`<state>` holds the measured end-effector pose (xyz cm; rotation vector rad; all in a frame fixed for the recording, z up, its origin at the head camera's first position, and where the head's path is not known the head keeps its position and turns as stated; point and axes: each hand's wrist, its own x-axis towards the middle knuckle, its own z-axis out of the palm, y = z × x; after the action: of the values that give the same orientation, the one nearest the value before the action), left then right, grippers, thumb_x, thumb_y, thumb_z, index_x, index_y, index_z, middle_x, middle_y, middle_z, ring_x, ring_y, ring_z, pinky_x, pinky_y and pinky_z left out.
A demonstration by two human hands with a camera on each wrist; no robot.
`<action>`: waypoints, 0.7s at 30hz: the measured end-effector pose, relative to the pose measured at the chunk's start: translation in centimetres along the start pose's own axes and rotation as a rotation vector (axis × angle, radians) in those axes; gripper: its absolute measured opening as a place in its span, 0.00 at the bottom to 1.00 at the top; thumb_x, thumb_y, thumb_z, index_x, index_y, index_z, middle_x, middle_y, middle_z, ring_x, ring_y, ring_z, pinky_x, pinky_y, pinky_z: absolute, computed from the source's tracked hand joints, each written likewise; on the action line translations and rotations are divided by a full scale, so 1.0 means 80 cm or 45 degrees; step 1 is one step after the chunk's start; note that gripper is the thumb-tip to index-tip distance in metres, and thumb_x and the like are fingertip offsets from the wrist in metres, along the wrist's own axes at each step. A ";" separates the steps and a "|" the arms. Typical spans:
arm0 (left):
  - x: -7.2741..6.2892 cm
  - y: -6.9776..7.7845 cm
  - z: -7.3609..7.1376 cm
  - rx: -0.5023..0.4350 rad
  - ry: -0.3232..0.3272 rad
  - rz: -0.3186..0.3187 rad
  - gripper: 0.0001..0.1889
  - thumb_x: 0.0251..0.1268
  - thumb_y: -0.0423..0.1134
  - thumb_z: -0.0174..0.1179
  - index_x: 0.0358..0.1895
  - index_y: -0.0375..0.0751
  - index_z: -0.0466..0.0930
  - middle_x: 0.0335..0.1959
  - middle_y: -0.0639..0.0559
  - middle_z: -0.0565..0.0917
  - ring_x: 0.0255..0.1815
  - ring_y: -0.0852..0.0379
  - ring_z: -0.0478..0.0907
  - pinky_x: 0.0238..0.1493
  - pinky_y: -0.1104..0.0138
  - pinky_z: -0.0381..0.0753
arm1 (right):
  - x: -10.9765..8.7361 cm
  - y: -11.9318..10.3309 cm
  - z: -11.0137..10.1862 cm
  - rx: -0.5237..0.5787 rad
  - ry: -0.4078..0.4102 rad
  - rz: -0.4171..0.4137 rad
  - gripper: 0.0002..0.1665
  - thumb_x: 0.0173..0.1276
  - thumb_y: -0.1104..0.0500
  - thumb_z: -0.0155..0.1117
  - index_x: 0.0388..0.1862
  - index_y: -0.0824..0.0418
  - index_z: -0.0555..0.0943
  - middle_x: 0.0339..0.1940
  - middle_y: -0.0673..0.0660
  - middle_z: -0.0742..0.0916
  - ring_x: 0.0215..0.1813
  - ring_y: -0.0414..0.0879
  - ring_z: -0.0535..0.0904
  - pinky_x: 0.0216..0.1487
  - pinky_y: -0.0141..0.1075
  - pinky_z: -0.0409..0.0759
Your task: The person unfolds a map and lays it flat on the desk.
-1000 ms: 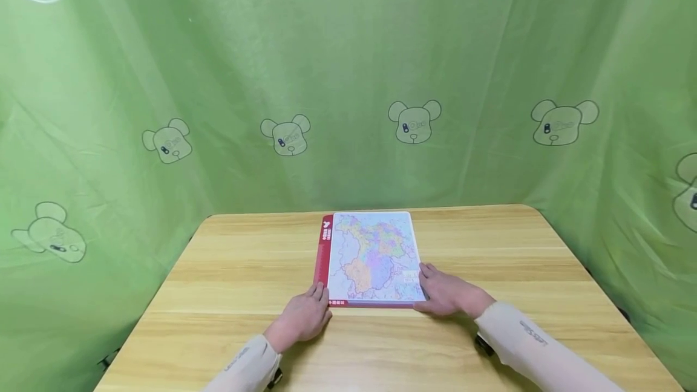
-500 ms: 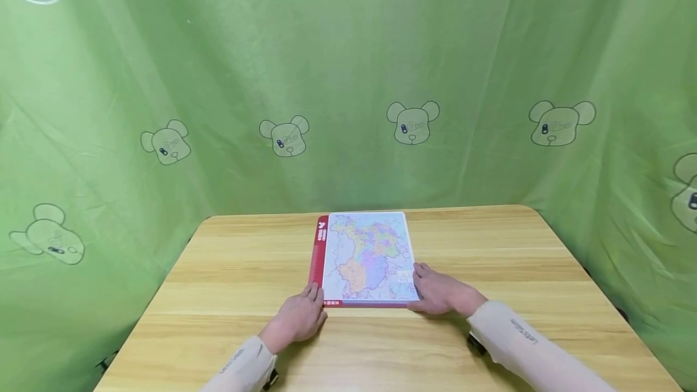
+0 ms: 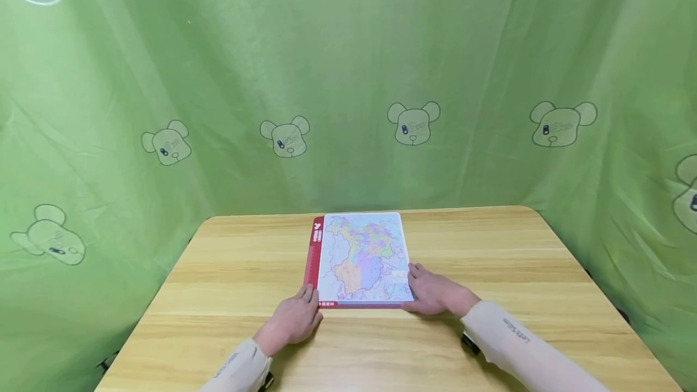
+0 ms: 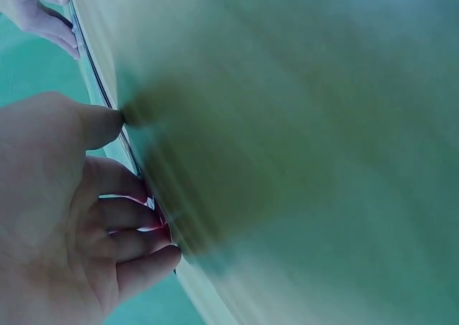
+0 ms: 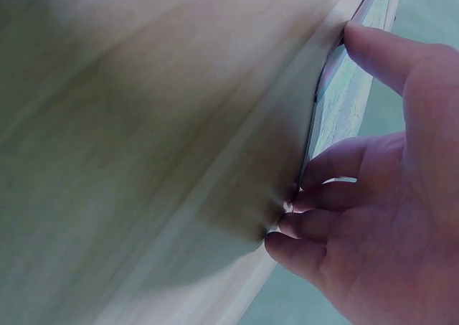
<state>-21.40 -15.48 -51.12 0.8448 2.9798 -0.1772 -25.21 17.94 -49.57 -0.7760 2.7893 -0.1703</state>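
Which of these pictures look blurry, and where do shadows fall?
Head view: bright, the map board fairly clear, its small print unreadable. Left wrist view: bluish-green cast, blurred table, dark shadow beside the left hand. Right wrist view: table soft too, shadow beside the right hand.

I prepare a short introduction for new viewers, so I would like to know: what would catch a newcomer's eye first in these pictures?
Probably the colourful map, lying on the wooden table with a red strip along its left side. Then the left hand and the right hand, at its near corners. Behind the table hangs a green curtain printed with bear heads.
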 end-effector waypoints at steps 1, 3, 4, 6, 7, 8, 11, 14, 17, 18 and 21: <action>0.000 0.000 0.000 -0.003 0.002 -0.002 0.30 0.73 0.50 0.46 0.65 0.27 0.65 0.66 0.34 0.66 0.67 0.41 0.63 0.65 0.56 0.67 | 0.000 0.000 0.000 -0.003 -0.003 0.001 0.52 0.66 0.38 0.57 0.68 0.79 0.57 0.71 0.76 0.57 0.71 0.67 0.53 0.71 0.51 0.55; -0.001 0.001 0.000 -0.005 0.003 -0.008 0.30 0.72 0.50 0.46 0.65 0.27 0.65 0.66 0.34 0.66 0.67 0.41 0.63 0.64 0.56 0.67 | -0.001 -0.001 0.000 -0.007 -0.002 -0.006 0.51 0.66 0.39 0.57 0.68 0.80 0.57 0.71 0.76 0.57 0.71 0.68 0.53 0.71 0.51 0.55; -0.001 0.002 0.000 -0.008 0.004 -0.010 0.30 0.72 0.50 0.46 0.65 0.27 0.65 0.66 0.34 0.66 0.68 0.41 0.63 0.64 0.56 0.68 | -0.001 -0.001 0.000 -0.011 -0.002 -0.009 0.51 0.66 0.39 0.57 0.67 0.80 0.58 0.70 0.77 0.58 0.71 0.68 0.53 0.71 0.51 0.55; -0.002 0.002 0.000 -0.013 0.007 -0.012 0.30 0.72 0.50 0.47 0.65 0.27 0.66 0.66 0.34 0.67 0.67 0.41 0.63 0.64 0.56 0.68 | -0.002 -0.002 -0.001 -0.014 -0.007 -0.013 0.51 0.66 0.39 0.57 0.67 0.80 0.58 0.70 0.77 0.58 0.71 0.68 0.53 0.71 0.51 0.55; -0.002 0.002 0.000 -0.013 0.006 -0.011 0.30 0.72 0.50 0.46 0.65 0.27 0.66 0.66 0.34 0.67 0.67 0.41 0.63 0.64 0.56 0.68 | -0.002 -0.002 -0.002 -0.014 -0.010 -0.014 0.51 0.66 0.39 0.57 0.67 0.81 0.58 0.70 0.77 0.58 0.71 0.68 0.53 0.71 0.51 0.55; -0.002 0.002 0.000 -0.017 0.003 -0.011 0.30 0.72 0.50 0.46 0.65 0.27 0.65 0.66 0.34 0.66 0.67 0.41 0.63 0.64 0.56 0.67 | -0.003 -0.002 -0.002 -0.009 -0.012 -0.016 0.51 0.66 0.39 0.57 0.67 0.81 0.58 0.70 0.77 0.58 0.71 0.68 0.53 0.71 0.51 0.55; -0.001 0.001 -0.001 -0.041 -0.007 -0.011 0.31 0.72 0.50 0.46 0.65 0.26 0.65 0.67 0.33 0.66 0.68 0.41 0.62 0.65 0.56 0.66 | -0.003 -0.002 -0.003 -0.001 -0.013 -0.008 0.52 0.66 0.38 0.57 0.67 0.80 0.58 0.70 0.77 0.58 0.71 0.68 0.53 0.71 0.51 0.55; -0.001 -0.001 -0.003 -0.087 -0.021 -0.020 0.31 0.72 0.50 0.46 0.66 0.27 0.64 0.68 0.33 0.64 0.68 0.41 0.61 0.66 0.55 0.65 | -0.002 -0.002 -0.003 0.009 -0.001 -0.005 0.52 0.65 0.39 0.58 0.67 0.80 0.57 0.70 0.77 0.57 0.71 0.68 0.53 0.71 0.52 0.55; -0.001 -0.004 -0.003 -0.131 -0.029 -0.020 0.31 0.72 0.51 0.47 0.67 0.27 0.63 0.68 0.34 0.64 0.69 0.40 0.60 0.66 0.55 0.64 | -0.002 -0.001 -0.001 0.003 0.005 -0.001 0.52 0.66 0.38 0.57 0.68 0.80 0.57 0.71 0.76 0.57 0.71 0.68 0.53 0.71 0.51 0.55; -0.001 -0.005 -0.002 -0.146 -0.034 -0.019 0.31 0.72 0.51 0.46 0.67 0.27 0.63 0.68 0.34 0.63 0.69 0.41 0.59 0.67 0.55 0.64 | -0.002 -0.001 0.000 0.002 0.005 -0.001 0.52 0.66 0.38 0.57 0.68 0.80 0.57 0.71 0.76 0.57 0.71 0.68 0.53 0.71 0.51 0.55; -0.002 -0.008 0.000 -0.179 -0.034 -0.007 0.32 0.72 0.51 0.47 0.67 0.27 0.63 0.69 0.34 0.63 0.70 0.40 0.59 0.67 0.55 0.62 | -0.001 0.000 0.002 -0.003 0.004 0.000 0.52 0.66 0.37 0.56 0.68 0.79 0.57 0.71 0.76 0.57 0.71 0.67 0.53 0.71 0.51 0.55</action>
<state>-21.61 -16.13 -51.02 0.8116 2.9282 0.0204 -25.10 18.01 -49.68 -0.7768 2.7930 -0.1685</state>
